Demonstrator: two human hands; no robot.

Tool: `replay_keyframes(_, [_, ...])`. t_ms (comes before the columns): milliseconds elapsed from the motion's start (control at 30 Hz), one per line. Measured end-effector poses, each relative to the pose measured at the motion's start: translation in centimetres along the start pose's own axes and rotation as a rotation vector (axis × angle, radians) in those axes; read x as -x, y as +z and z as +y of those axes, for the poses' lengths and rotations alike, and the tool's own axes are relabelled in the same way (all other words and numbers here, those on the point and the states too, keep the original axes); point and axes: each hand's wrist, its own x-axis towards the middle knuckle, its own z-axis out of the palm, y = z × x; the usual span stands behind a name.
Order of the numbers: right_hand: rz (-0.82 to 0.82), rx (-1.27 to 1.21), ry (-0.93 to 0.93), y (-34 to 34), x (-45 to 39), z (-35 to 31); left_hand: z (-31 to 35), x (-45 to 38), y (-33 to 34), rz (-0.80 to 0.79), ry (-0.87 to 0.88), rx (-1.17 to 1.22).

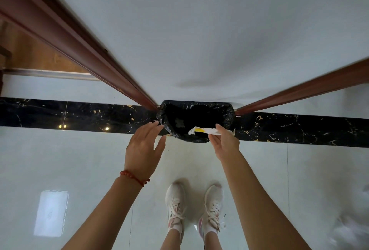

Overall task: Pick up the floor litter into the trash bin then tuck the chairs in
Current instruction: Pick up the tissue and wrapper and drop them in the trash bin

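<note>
A trash bin (229,117) lined with a black plastic bag stands on the floor against the white wall, seen from above. My right hand (224,142) pinches a white wrapper with a yellow patch (201,130) over the bin's front right rim. My left hand (143,148) hovers by the bin's left rim with its fingers spread and nothing in it; a red bead bracelet sits on that wrist. No chairs are in view.
Reddish-brown door frames (83,44) run along the wall on both sides of the bin. A black marble strip (79,115) crosses the pale glossy floor tiles. My two white sneakers (194,207) stand just in front of the bin.
</note>
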Motion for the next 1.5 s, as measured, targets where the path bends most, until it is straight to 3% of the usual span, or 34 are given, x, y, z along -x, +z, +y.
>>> replay_keyframes(267, [-0.086, -0.041, -0.046, 0.5, 0.5, -0.9, 0.9, 0.1, 0.1, 0.018, 0.008, 0.023])
replay_keyframes(467, [-0.092, 0.202, -0.101, 0.2, 0.4, -1.0, 1.2, 0.3, 0.3, 0.007, 0.008, 0.020])
replay_keyframes(1033, [-0.178, 1.356, -1.242, -4.7, 8.7, -2.4, 5.0, 1.9, -3.4, -0.042, 0.024, -0.026])
replay_keyframes(1300, [-0.082, 1.512, -1.346, -9.1, 15.5, -5.6, 10.1, 3.9, -8.1, -0.080, 0.071, -0.080])
replay_keyframes(1500, [-0.032, 1.455, -1.353, -12.3, 20.4, -7.3, 14.2, 5.1, -11.2, -0.075, 0.142, -0.072])
